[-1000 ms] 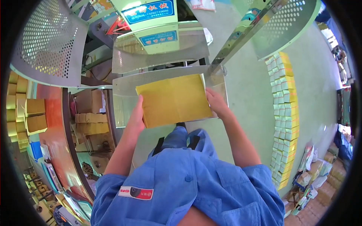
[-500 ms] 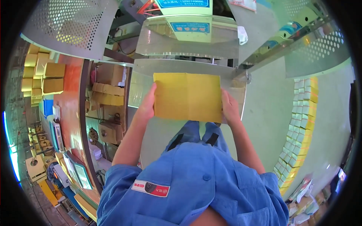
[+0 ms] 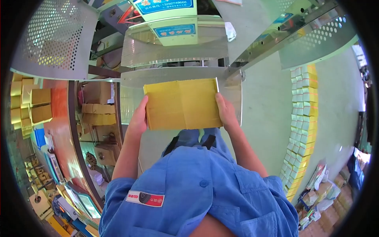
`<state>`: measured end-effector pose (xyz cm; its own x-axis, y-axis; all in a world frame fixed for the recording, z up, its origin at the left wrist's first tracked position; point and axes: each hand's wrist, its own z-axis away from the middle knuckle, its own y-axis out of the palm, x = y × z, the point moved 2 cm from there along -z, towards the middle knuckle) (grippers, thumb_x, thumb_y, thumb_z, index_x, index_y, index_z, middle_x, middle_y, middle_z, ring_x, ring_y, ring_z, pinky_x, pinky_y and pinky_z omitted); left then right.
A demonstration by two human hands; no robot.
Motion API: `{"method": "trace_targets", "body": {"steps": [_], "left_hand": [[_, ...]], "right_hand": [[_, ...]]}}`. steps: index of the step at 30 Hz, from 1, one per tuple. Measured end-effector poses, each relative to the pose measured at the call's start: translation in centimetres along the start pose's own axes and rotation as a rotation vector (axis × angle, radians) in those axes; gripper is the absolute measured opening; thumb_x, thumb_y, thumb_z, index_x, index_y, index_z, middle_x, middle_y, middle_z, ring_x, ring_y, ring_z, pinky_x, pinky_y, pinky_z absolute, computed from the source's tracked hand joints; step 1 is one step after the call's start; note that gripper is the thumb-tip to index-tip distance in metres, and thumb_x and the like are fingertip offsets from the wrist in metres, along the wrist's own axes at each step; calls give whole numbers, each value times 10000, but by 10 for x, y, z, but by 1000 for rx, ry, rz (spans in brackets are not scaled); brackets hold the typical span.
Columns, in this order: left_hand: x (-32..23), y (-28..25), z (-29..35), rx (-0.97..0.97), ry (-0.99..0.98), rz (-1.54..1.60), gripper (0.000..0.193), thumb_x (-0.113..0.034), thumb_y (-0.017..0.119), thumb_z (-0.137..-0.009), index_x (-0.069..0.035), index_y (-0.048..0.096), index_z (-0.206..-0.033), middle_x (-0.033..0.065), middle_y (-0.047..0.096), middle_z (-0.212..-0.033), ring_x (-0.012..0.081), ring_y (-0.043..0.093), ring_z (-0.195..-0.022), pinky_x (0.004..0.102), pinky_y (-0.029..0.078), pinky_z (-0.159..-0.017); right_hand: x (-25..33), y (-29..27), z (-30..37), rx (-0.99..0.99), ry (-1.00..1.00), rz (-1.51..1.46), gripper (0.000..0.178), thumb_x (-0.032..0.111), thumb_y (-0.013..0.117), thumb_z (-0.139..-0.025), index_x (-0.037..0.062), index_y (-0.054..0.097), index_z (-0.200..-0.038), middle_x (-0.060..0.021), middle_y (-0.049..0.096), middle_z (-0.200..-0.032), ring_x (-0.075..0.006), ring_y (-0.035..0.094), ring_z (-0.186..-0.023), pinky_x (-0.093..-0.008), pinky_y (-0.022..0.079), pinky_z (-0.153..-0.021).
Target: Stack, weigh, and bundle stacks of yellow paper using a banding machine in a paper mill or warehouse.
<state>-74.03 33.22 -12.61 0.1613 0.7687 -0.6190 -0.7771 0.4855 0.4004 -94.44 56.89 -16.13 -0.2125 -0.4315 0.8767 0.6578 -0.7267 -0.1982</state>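
Between my two hands is a flat yellow paper stack (image 3: 182,104), with a vertical crease down its middle and a thin white strip along its far right edge. My left hand (image 3: 139,116) closes on its left side, the fingers hidden beneath. My right hand (image 3: 228,111) grips the right side, its thumb along the edge. The stack is held level in front of my body, its right side slightly farther up. Under and beyond it lies a grey metal machine table (image 3: 134,85); whether the stack touches that surface cannot be told.
Beyond the table stands a clear guard panel (image 3: 173,49), with perforated metal plates (image 3: 53,43) to the left and right. A red-brown wooden table (image 3: 63,130) is on my left. Rows of yellow-and-white bundles (image 3: 303,114) line the right-hand floor, plastic bags (image 3: 321,193) nearer.
The whole view has shifted, so the surroundings appear farther left. The stack has tilted a little, and a white strip now shows at its right edge. Both hands keep hold of it.
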Motion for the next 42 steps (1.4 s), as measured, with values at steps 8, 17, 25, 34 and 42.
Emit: {"method": "trace_targets", "body": {"steps": [8,17,25,34,42], "left_hand": [[1,-4,0,44,77,-13,500,-384,407,-1005,-11,463,-1334,102,557,-1294,204,561,-1156,349,452,-974],[9,-4,-7,37,92,31,501,-392,400,-1003,-17,460,-1329,107,555,-1289,215,556,-1157,359,446,-975],[6,0,-3,-13,97,-10,517,-416,410,-996,-24,461,-1329,97,558,-1282,216,558,-1152,357,443,-975],[6,-18,-9,58,154,63,475,-408,380,-1006,-31,527,-1255,87,606,-1201,202,591,-1082,351,466,-934],[18,-14,-14,31,137,9,488,-428,351,-1016,-45,527,-1262,67,607,-1181,181,597,-1050,334,471,-919]], "right_hand": [[23,7,17,8,189,-114,642,512,367,-996,-52,582,-1215,-166,644,-1113,-225,580,-1055,-317,423,-937],[12,11,16,40,213,-206,657,514,355,-1001,-62,583,-1221,-172,621,-1149,-217,558,-1080,-312,412,-958],[27,18,16,29,-51,-316,531,383,335,-1034,2,415,-1394,-107,481,-1379,-190,424,-1288,-287,314,-1070],[30,12,14,158,118,-420,521,389,276,-1040,66,386,-1434,-66,512,-1330,-165,474,-1195,-296,369,-993],[7,-3,23,174,213,-484,441,285,372,-1022,99,432,-1417,-39,582,-1239,-107,535,-1006,-237,401,-795]]}}
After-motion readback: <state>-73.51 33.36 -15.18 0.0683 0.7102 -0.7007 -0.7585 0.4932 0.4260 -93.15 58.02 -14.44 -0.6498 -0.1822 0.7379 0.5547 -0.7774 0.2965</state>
